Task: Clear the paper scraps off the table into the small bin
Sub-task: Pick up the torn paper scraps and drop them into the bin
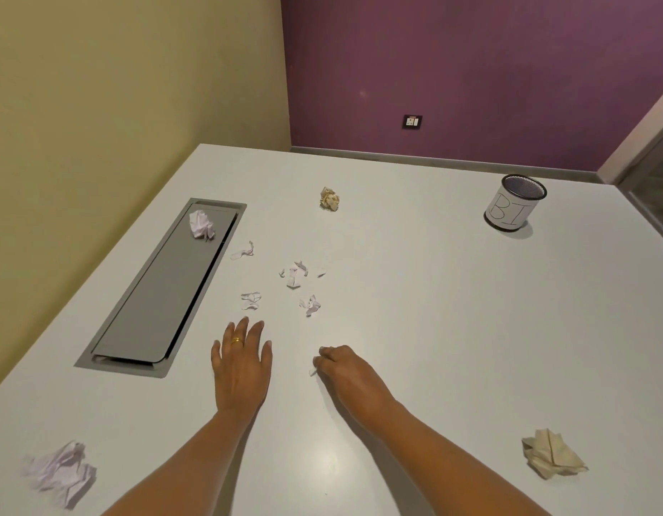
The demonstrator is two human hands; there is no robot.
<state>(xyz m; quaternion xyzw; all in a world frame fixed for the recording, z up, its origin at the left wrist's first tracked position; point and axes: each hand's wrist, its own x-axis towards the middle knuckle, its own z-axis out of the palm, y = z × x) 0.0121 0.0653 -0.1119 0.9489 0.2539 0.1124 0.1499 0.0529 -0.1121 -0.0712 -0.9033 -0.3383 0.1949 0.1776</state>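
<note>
White scrap (312, 372) pinched in right hand (344, 370), probably for the far bin (514, 202); left hand (242, 366) flat, fingers spread, steadying.

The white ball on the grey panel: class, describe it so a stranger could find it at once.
Start at the long grey panel sunk into the table's left side. At its far end lies the white ball of crumpled paper. It alone rests on the panel; every other scrap lies on the tabletop.
</note>
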